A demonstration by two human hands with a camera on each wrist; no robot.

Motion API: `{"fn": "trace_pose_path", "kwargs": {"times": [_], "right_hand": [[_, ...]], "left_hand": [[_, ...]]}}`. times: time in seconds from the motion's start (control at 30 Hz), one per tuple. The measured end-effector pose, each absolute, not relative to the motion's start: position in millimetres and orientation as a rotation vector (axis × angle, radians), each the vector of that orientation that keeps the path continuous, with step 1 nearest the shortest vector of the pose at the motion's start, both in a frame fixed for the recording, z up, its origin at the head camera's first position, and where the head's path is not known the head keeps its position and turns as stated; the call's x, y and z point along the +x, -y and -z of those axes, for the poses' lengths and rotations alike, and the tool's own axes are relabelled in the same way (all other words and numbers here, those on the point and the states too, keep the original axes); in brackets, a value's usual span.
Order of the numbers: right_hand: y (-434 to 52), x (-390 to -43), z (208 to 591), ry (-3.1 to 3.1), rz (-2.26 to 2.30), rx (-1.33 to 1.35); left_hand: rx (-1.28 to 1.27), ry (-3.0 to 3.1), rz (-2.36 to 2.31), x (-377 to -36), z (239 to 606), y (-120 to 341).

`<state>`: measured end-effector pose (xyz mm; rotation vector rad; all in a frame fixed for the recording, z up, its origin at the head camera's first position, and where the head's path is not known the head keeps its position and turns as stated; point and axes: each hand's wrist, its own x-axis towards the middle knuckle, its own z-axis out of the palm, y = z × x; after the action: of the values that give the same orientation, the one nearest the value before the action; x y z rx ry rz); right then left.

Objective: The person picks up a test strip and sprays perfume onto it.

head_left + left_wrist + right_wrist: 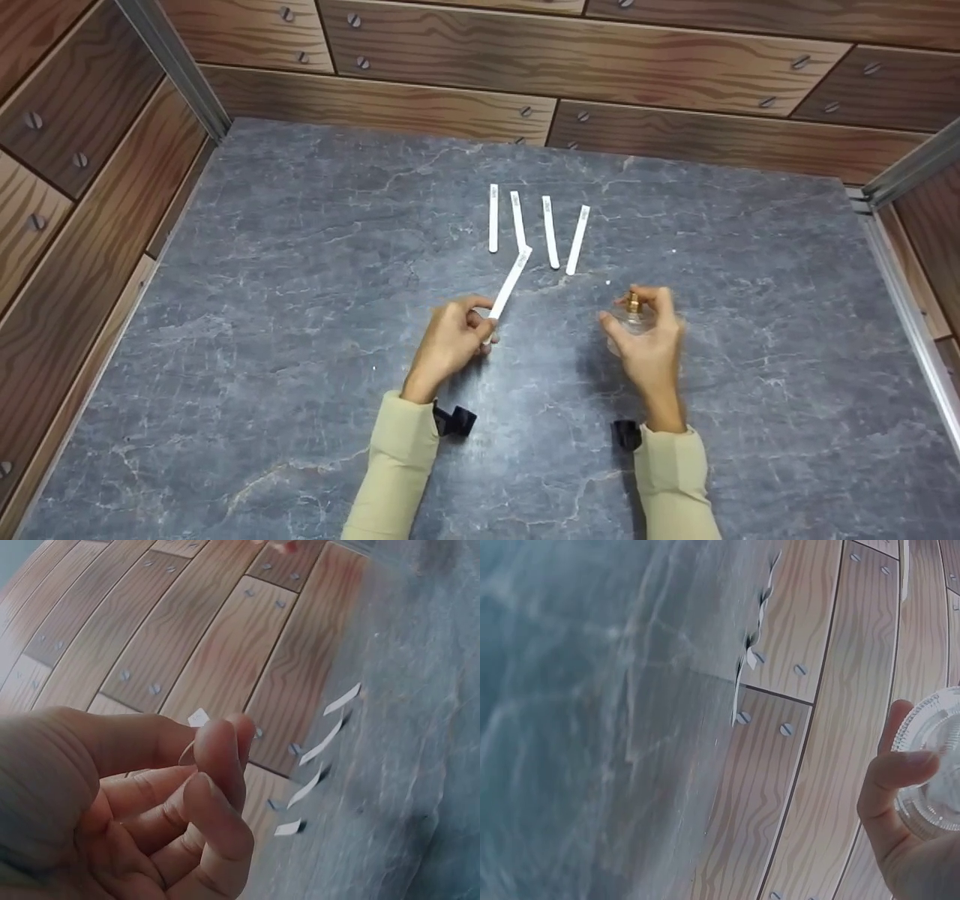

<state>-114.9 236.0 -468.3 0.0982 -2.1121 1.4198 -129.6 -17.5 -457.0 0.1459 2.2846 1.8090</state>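
Above grey table (300, 300), left hand (448, 343) pinching strip (510, 283), right hand (649, 344) gripping bottle (632, 319)

Both forearms, in beige sleeves, reach forward side by side. The left hand (448, 343) is curled, thumb and forefinger pinched together, the other fingers (176, 821) folded into the palm. The right hand (649, 341) stands upright, fingers and thumb wrapped inward, forefinger arched over the top

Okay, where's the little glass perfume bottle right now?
In the head view the perfume bottle is in the right hand, held above the grey table, just right of the paper strip that the left hand pinches.
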Motion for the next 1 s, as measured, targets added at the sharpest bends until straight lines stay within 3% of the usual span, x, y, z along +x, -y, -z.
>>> {"fn": "trace_pose_path", "kwargs": {"times": [1.0], "right_hand": [[-231,-115,470,2.13,-1.337,0.142]], "left_hand": [[0.315,-2.293,-1.732,-125,455,-2]]}}
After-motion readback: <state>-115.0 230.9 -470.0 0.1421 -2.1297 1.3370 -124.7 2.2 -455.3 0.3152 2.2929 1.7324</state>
